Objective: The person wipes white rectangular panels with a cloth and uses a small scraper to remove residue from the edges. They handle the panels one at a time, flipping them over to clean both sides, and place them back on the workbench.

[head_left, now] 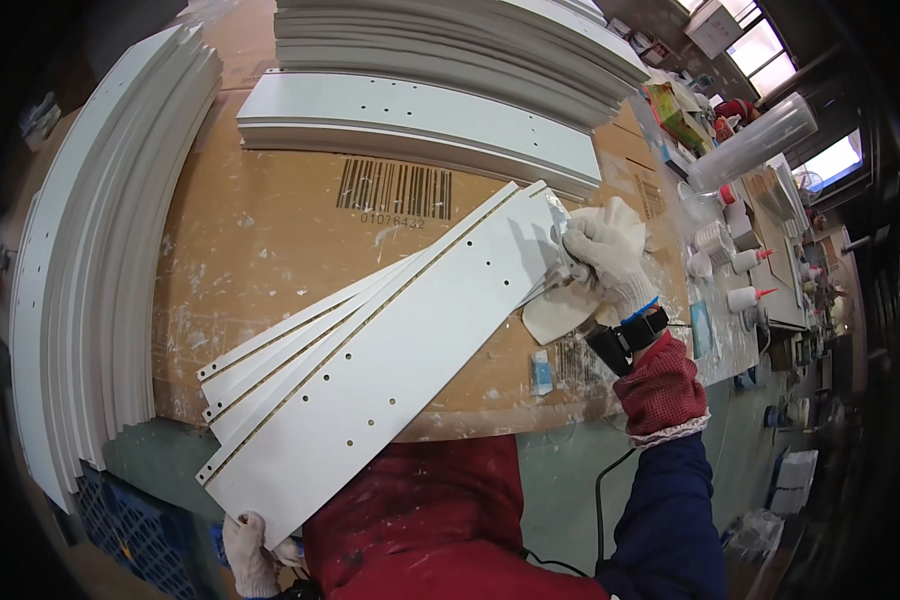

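Several long white boards with small drilled holes lie fanned out, slanting across the cardboard-covered bench. The top white board point(370, 360) overhangs the bench's near edge. My left hand point(250, 552), in a pale knit glove, grips that board's near corner, its thumb on the upper face. At the board's far end is my gloved right hand point(605, 255), fingers curled around a small shiny metal tool point(573, 268) whose exact kind is partly hidden. Beneath this hand lies a crumpled off-white cloth point(565, 312). A black band point(642, 330) circles my right wrist.
Stacks of white boards stand at the left point(100, 250) and back point(440, 60), with a shorter board stack point(420, 110) before the latter. A small blue-and-white box point(541, 372) sits near the bench edge. Red-capped bottles point(745, 298) stand right; a blue crate point(135, 535) is lower left.
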The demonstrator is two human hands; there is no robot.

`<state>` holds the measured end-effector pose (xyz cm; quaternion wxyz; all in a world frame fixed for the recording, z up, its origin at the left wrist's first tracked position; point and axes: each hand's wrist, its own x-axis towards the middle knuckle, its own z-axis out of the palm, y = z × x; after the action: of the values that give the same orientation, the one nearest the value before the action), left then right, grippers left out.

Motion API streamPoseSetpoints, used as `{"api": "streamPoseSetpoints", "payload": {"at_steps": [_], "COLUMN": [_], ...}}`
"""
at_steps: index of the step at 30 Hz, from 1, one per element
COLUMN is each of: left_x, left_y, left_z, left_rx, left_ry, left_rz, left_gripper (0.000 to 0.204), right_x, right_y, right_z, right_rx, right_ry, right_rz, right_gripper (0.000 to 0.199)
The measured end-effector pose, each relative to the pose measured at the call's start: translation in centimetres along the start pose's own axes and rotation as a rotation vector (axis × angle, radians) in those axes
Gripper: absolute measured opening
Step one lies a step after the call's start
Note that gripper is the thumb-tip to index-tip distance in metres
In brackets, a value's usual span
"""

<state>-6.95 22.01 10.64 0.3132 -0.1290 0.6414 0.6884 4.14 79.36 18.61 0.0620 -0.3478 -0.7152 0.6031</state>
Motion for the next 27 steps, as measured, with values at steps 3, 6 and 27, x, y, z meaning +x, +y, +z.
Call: {"api": "streamPoseSetpoints", "payload": {"at_steps": [3,6,27], "left_x": [-0.5,-0.6,-1.1], "left_y": [1.1,2.0,1.6], "left_z": [0.5,0.5,0.4], "left_rx": [-0.077,0.013,0.176], "left_ry": [-0.097,-0.11,0.016], "left_rz": [-0.027,-0.076,-0.111], "left_gripper": [0.047,0.047,0.021], "right_x": [0.1,-0.4,-8.3], "right_y": [0.8,0.7,-2.1], "right_z": [0.0,1.0,17.5], "right_rx": [-0.25,-0.549,0.202], "right_ry": [0.143,0.274,-0.475], "right_rz": [-0.086,-0.161,0.207], "right_gripper": [0.018,0.018,0.027]}}
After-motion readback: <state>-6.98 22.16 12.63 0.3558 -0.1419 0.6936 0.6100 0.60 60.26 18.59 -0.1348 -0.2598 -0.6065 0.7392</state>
